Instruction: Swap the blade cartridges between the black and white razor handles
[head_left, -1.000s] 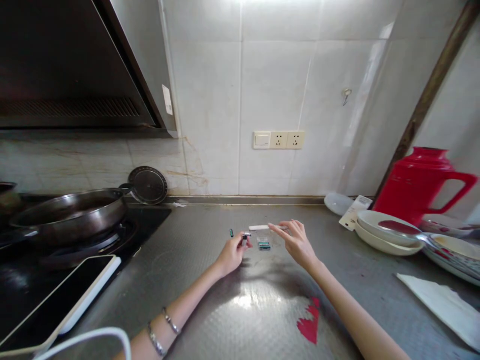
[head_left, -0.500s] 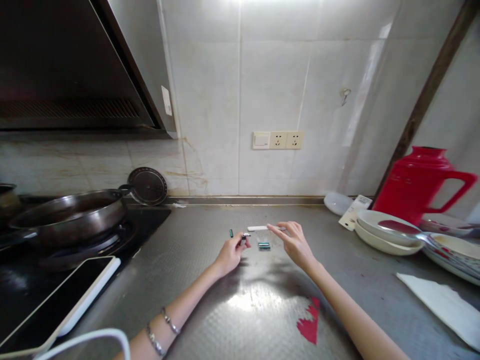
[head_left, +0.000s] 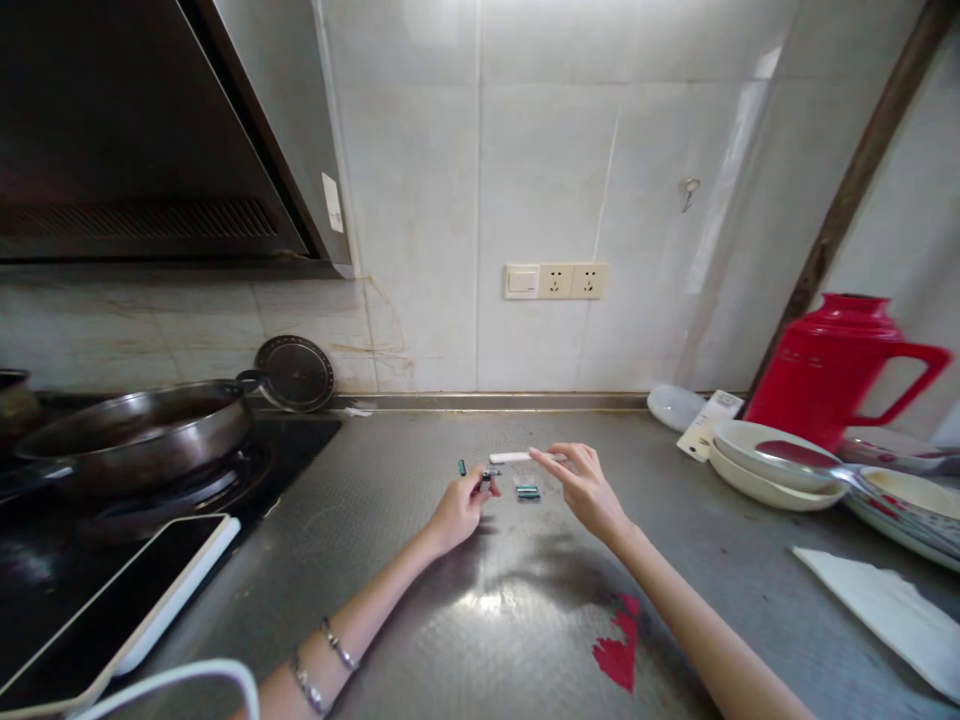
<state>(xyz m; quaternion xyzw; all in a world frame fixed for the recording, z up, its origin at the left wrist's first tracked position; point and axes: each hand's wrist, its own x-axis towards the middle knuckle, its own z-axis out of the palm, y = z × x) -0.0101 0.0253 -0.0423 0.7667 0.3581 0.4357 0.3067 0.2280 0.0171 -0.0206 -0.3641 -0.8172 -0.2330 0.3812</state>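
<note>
My left hand (head_left: 459, 508) is closed on a small black and silver piece (head_left: 487, 480) near the middle of the metal counter. My right hand (head_left: 589, 485) pinches a slim white stick (head_left: 511, 457), whose far end points left, close above the silver part of that piece. Between my hands, small teal cartridges (head_left: 528, 493) lie in a clear holder on the counter. Another teal piece (head_left: 462, 467) lies just beyond my left fingers. The ends of my right fingers partly hide the near end of the stick.
A pan (head_left: 142, 430) sits on the stove at left, with a phone (head_left: 120, 610) in front. Stacked dishes (head_left: 780, 480) and a red thermos (head_left: 832, 370) stand at right. A red scrap (head_left: 619, 650) and white paper (head_left: 885, 610) lie nearer.
The white stick and my right fingers have moved slightly left, toward the piece in my left hand. My left hand has hardly moved.
</note>
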